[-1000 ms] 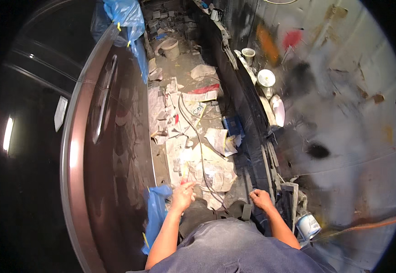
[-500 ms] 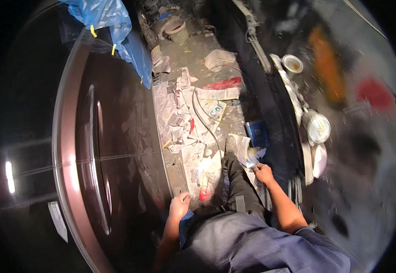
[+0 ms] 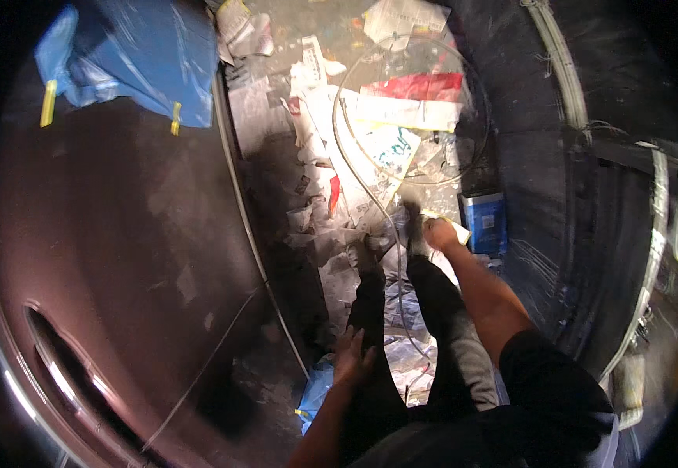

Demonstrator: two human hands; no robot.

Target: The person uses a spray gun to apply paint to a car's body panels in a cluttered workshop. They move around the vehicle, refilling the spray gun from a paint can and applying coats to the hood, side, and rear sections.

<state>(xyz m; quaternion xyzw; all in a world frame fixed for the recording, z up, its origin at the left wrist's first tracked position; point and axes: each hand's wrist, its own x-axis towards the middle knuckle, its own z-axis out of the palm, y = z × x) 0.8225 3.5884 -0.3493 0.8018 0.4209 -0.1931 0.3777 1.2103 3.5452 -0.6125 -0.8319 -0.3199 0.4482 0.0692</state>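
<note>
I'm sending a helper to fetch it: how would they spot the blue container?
Find the littered floor beside the brown car door. At its right edge, just right of the person's right hand, is the blue container. Unlike the draped blue sheeting, it is boxy, with a pale top edge.

Down the middle of the frame runs a grey floor (image 3: 319, 23), largely covered with newspaper sheets (image 3: 319, 125). At upper centre lies 1 red-and-white sheet (image 3: 417, 92); crumpled paper (image 3: 245, 33) lies at upper left of centre. A thin hose (image 3: 399, 281) loops over the sheets toward lower centre. Right of centre stands 1 blue can (image 3: 477, 232).
</note>
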